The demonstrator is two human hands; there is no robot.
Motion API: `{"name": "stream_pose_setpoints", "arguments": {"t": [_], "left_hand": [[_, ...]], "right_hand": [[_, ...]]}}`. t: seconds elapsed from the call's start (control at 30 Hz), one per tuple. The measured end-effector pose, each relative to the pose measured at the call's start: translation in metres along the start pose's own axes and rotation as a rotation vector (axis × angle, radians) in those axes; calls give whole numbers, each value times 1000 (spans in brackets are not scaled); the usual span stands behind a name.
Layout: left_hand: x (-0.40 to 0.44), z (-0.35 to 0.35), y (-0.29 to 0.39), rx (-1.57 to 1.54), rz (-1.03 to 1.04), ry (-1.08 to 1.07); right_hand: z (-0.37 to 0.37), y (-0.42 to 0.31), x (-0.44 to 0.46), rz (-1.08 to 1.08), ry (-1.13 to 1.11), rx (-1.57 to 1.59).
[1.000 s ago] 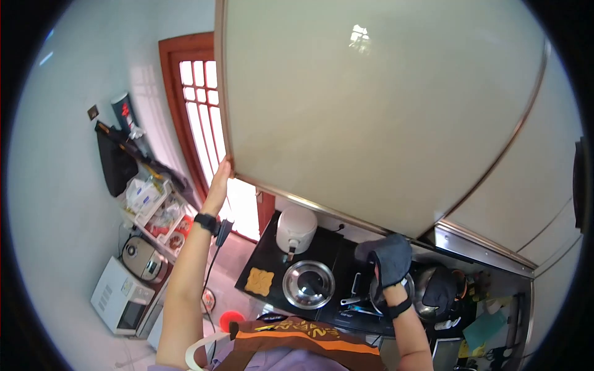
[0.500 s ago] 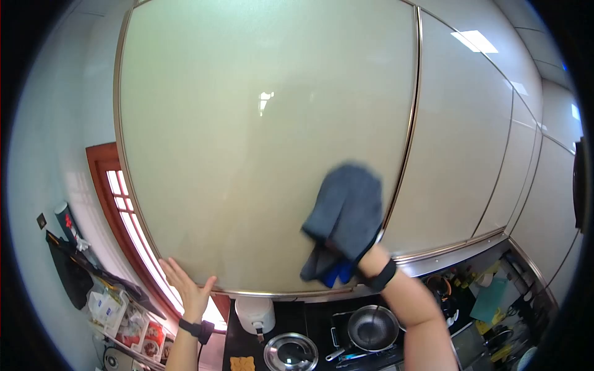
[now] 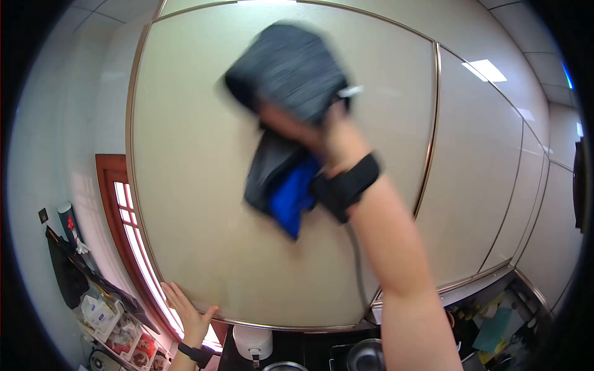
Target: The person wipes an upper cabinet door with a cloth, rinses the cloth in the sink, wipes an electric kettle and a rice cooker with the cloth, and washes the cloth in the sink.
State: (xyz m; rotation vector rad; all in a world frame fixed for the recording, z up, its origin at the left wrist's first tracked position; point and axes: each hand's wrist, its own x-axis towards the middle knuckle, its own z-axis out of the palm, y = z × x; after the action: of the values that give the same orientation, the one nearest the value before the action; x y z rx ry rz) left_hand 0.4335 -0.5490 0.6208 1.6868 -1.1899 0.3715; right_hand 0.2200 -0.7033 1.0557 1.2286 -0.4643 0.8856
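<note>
The right hand [image 3: 334, 137] grips a blurred grey-and-blue cloth [image 3: 297, 68], mostly left of it before the cabinet door [image 3: 235, 260]; the left hand [image 3: 190, 320], fingers spread, touches the door's near left corner

A white appliance [image 3: 252, 341] stands on black countertop [image 3: 288, 346].

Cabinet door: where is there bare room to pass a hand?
The cabinet door is bare left of the grey cloth and low down between the left hand and the hanging cable. Crowded: upper middle, with cloth and right hand. Below, the counter shows a bare patch between white appliance and pan.
</note>
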Motion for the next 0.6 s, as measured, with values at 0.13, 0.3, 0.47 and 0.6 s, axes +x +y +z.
{"name": "stream_pose_setpoints", "arguments": {"t": [0.13, 0.3, 0.47, 0.6], "left_hand": [[0, -7, 4, -36, -20, -20], [4, -15, 8, -35, 46, -43], [6, -19, 5, -40, 17, -41], [-1, -38, -9, -54, 67, -108]], "right_hand": [[-77, -85, -86, -128, -144, 1021], [-87, 1, -106, 134, -194, 622], [-62, 120, -18, 508, 35, 409], [21, 120, 72, 646, 128, 808]]}}
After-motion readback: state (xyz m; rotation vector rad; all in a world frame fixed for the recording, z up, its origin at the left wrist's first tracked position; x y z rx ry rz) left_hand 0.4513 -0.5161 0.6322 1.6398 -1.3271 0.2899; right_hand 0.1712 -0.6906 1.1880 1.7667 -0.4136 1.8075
